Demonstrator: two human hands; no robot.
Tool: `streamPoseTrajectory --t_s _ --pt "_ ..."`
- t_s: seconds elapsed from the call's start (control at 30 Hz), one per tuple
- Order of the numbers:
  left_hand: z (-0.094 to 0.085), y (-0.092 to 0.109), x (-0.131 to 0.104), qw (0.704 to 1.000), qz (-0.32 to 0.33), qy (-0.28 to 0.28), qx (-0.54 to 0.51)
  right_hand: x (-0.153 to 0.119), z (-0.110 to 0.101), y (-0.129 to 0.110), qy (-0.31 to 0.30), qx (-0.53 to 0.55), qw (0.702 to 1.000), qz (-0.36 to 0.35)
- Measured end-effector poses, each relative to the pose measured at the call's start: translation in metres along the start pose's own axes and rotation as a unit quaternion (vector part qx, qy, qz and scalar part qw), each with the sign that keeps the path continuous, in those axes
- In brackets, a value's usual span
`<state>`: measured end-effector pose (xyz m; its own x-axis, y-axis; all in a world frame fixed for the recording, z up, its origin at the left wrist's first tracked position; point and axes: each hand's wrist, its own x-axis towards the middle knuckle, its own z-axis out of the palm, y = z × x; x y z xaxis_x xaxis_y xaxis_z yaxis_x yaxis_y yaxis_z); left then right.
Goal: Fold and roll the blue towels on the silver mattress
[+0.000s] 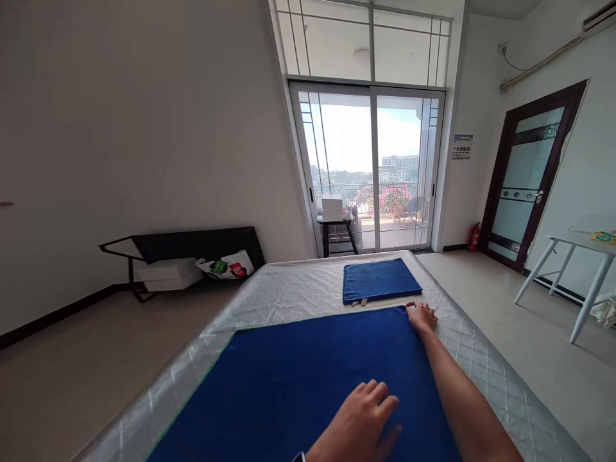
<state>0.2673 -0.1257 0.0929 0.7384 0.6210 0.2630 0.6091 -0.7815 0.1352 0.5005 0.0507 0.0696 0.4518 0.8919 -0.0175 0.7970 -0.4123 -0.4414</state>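
— Fingers?
— Right hand [422, 316]: corner of large blue cloth [308, 372] held between thumb and fingers. Left hand [368, 410]: fingers loosely spread over it; contact cannot be told.
— Location?
— Laid out on quilted mattress [293, 292]. Just beyond, folded blue cloth [382, 280]; pale label [364, 301], illegible.
— Other markings?
— Wall sign [462, 147], writing too small to be read; white bag [226, 265], printed green and red.

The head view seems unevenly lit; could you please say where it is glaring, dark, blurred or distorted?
Head view: glare in the sliding door; left wall dim; left hand partly blurred; dark-framed door leaning, probably lens distortion.
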Motion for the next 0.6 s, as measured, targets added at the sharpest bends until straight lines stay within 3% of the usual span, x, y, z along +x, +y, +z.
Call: streamPoseTrajectory --t_s 0.07,0.13,0.2,0.3,0.43,0.6 --pt "0.022 0.038 0.039 0.990 0.133 -0.040 -0.020 -0.001 -0.002 0.001 -0.004 -0.006 1.000 -0.007" --pt "0.051 0.059 0.067 0.983 0.171 -0.064 -0.010 -0.001 -0.004 0.001 -0.007 -0.013 1.000 -0.013" --pt "0.081 0.069 0.084 0.987 0.148 -0.056 0.004 0.000 -0.003 0.001 -0.009 -0.019 1.000 -0.016" --pt "0.116 0.078 0.091 0.996 0.085 -0.005 0.005 0.003 -0.002 0.002 -0.010 -0.021 1.000 -0.015" --pt "0.126 0.082 0.082 0.996 0.074 0.033 -0.026 0.005 0.000 0.003 -0.010 -0.012 1.000 -0.012" --pt "0.113 0.078 0.080 0.992 0.109 -0.019 -0.065 0.009 -0.002 0.007 -0.009 0.013 1.000 -0.012"
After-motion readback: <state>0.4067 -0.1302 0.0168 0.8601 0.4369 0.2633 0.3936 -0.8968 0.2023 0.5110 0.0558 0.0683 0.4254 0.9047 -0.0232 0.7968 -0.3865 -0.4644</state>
